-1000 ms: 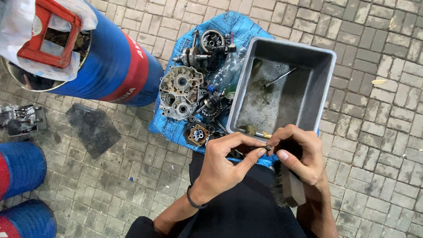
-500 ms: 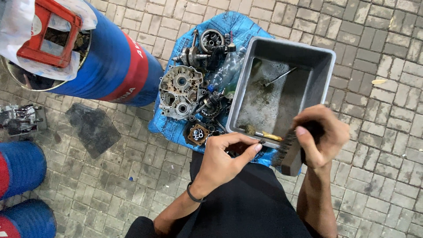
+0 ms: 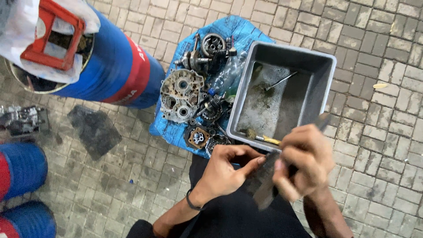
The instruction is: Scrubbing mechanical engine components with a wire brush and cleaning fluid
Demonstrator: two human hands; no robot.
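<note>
My left hand [image 3: 222, 171] is over my lap, its fingers pinched on a small dark part that is mostly hidden. Just to its right, my right hand [image 3: 304, 159] grips a long dark brush-like tool [image 3: 266, 187], which is blurred and slanted, its lower end close to my left fingertips. Both hands hover at the near edge of a grey plastic tub [image 3: 324, 75]. Inside the tub lie a yellow-handled brush [image 3: 263, 137] and a thin metal rod [image 3: 281, 81].
Left of the tub, a blue sheet [image 3: 246, 31] carries an engine case half [image 3: 180, 94], a crankshaft [image 3: 196, 59] and several gears. A blue and red drum [image 3: 114, 66] lies at upper left, with more blue drums [image 3: 20, 169] at the left edge, all on brick paving.
My right hand swung out to the right with the dark tool and has now come back beside my left hand. My left hand has stayed nearly still.
</note>
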